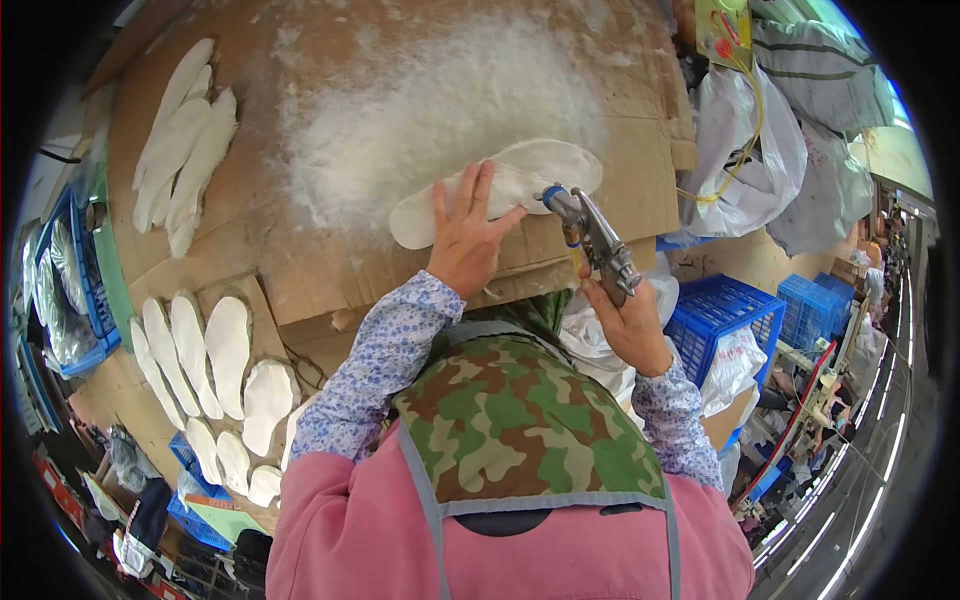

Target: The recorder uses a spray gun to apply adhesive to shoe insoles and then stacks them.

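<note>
While a metal spray gun (606,252) is gripped in the curled right hand (632,322), its nozzle (551,194) is held near a white insole (560,163). By the left hand (468,240), laid palm-down with digits spread and nothing grasped, the insole is covered partway on the cardboard-covered tabletop (640,205). Beyond both hands, white fluff (440,110) is scattered.

Insole (560,165): off-white, flat on brown cardboard (640,180), right end angled away. Spray gun (600,240): silver, blue-ringed nozzle, tilted, pointing up-left at insole's near edge.
</note>
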A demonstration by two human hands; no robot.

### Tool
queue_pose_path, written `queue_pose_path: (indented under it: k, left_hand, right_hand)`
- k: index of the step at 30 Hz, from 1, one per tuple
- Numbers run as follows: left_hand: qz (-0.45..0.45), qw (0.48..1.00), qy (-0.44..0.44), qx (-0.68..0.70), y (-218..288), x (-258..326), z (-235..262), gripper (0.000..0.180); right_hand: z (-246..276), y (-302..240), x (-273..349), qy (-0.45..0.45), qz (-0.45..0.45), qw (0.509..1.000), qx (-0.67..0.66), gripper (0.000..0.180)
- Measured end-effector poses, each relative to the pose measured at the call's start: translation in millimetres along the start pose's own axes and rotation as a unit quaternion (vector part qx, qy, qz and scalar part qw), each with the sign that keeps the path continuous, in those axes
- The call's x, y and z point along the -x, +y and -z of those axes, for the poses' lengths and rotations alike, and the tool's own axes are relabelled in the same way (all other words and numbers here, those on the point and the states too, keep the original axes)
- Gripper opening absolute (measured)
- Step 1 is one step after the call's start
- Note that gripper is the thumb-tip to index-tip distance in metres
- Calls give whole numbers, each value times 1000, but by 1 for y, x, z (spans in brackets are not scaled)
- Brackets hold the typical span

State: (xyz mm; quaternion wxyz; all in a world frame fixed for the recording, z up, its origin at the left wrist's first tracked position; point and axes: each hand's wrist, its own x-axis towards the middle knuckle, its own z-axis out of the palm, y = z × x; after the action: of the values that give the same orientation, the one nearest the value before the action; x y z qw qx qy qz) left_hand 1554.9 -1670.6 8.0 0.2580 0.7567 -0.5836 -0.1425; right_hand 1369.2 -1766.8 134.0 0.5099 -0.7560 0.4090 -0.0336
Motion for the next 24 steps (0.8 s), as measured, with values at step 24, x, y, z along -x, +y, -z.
queue_pose_path:
  k: [24]
  left_hand:
    - [4, 1000, 3, 1, 6, 1, 4, 48]
  right_hand:
    - [15, 32, 4, 143, 22, 989, 19, 15]
